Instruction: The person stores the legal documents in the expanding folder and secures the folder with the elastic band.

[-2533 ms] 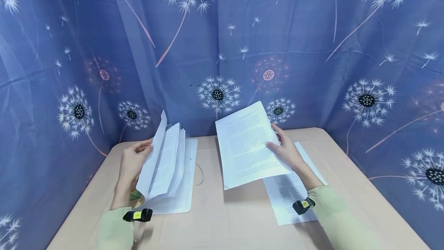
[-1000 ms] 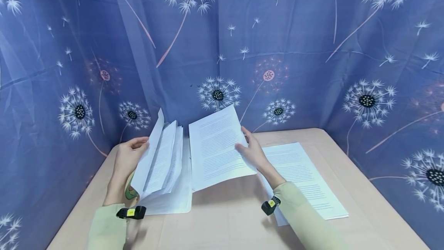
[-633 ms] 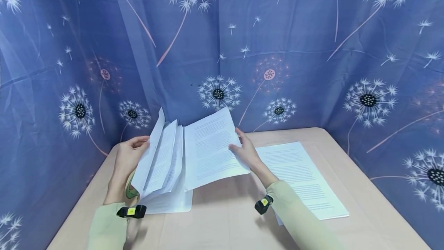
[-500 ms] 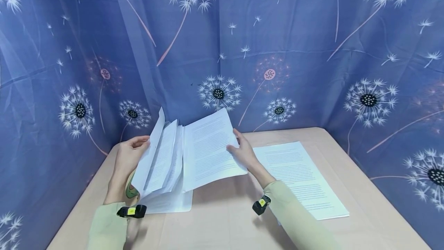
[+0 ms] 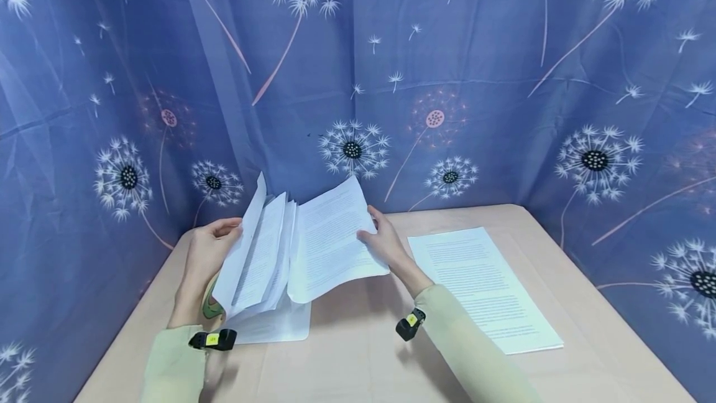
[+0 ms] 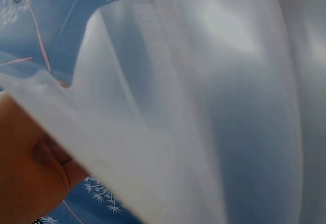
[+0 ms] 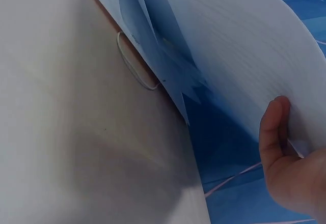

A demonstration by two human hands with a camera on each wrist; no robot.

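On the left of the table stands an opened folder [image 5: 274, 329] with a rounded corner, its white and translucent leaves fanned upright. My left hand [image 5: 206, 257] pinches the outer leaves and holds them raised to the left. Those translucent leaves [image 6: 244, 91] fill most of the left wrist view. My right hand [image 5: 387, 242] grips the right edge of some printed paper [image 5: 331, 238], thumb in front. The paper is tilted and bowed, its left edge right against the fanned leaves. In the right wrist view the fingers [image 7: 275, 127] lie behind the paper.
A stack of printed sheets [image 5: 486, 294] lies on the right of the beige table [image 5: 358, 372]. A thin elastic loop [image 7: 133, 71] sticks out from the folder's edge. Green print [image 5: 211, 305] shows near the left wrist. A blue dandelion curtain [image 5: 475, 67] surrounds the table's back and sides.
My right hand has carried the printed paper leftward from above the stack to the folder, where it now bows against the leaves. My left hand has shifted slightly left, still holding its leaves up.
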